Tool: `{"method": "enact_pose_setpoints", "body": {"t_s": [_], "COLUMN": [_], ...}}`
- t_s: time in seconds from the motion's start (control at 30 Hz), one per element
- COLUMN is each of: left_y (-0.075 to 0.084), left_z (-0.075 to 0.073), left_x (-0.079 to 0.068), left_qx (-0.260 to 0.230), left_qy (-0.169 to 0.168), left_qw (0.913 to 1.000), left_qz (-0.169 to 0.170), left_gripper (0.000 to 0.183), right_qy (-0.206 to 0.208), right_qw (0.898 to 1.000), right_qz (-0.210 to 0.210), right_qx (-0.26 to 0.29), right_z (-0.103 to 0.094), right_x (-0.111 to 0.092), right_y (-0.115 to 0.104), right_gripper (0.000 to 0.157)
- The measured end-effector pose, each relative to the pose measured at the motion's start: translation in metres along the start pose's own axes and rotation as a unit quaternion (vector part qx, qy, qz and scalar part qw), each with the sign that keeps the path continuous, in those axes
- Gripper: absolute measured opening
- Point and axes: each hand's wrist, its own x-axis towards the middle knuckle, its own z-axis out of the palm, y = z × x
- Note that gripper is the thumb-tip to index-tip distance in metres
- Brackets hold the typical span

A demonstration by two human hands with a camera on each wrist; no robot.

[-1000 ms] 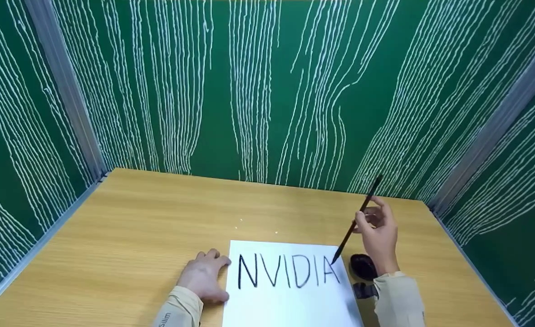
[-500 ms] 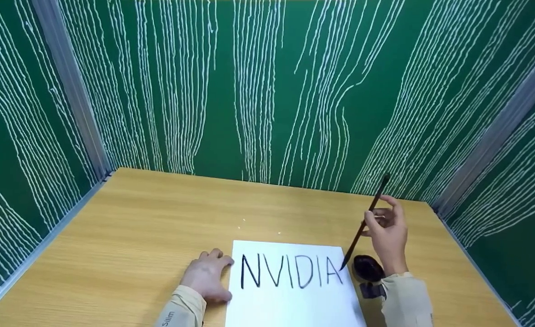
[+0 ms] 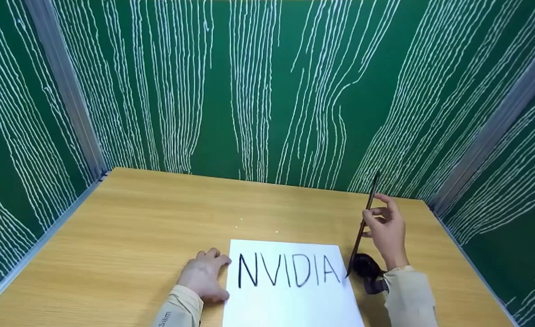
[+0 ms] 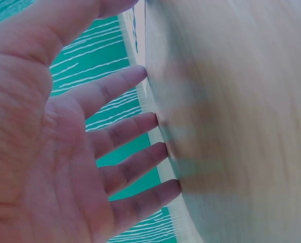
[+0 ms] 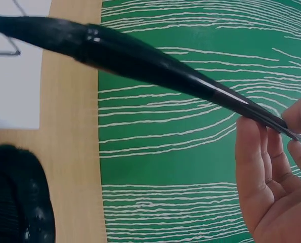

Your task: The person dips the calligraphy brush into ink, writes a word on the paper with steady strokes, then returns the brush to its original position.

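Note:
My right hand (image 3: 387,234) pinches a long dark ink brush (image 3: 364,218) with fingers and thumb well up the handle. The brush slants down, and its tip is right by the paper's right edge, beside the last letter. In the right wrist view the black bristles (image 5: 44,36) come to a point. The white sheet of paper (image 3: 290,309) carries thin black brushed letters (image 3: 290,271) reading NVIDIA. My left hand (image 3: 203,275) rests at the paper's left edge, fingers spread and nearly straight, thumb and index fingertip at the edge. Its fingertips (image 4: 171,188) touch the table.
A black ink dish (image 3: 365,265) stands just right of the paper, under the right wrist. Small white specks (image 3: 241,220) lie on the wooden table (image 3: 135,218) beyond the sheet. Green panels (image 3: 222,113) with wavy white lines enclose the back and sides.
My right hand has moved the brush tip rightward and nearer to me, from the A's right stroke to the paper's right edge. The left hand stays at the left edge.

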Motion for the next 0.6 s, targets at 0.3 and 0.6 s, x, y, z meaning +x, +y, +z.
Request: {"method": "enact_pose_setpoints", "body": {"t_s": [0.3,0.6], "left_y": [0.000,0.001], "left_z": [0.000,-0.001], "left_x": [0.001,0.000], "left_qx": [-0.005,0.004], "left_qy": [-0.008,0.000], "left_qw": [0.9999,1.0000], "left_qz": [-0.006,-0.002], "left_gripper": [0.075,0.074], "right_qy": [-0.027,-0.065], "right_qw": [0.999,0.993], "right_qz": [0.013,0.026], "right_qx": [-0.046,-0.097], "right_z": [-0.013,-0.027], "right_x": [0.011,0.019], "right_y": [0.011,0.019], "right_gripper": [0.044,0.048]}}
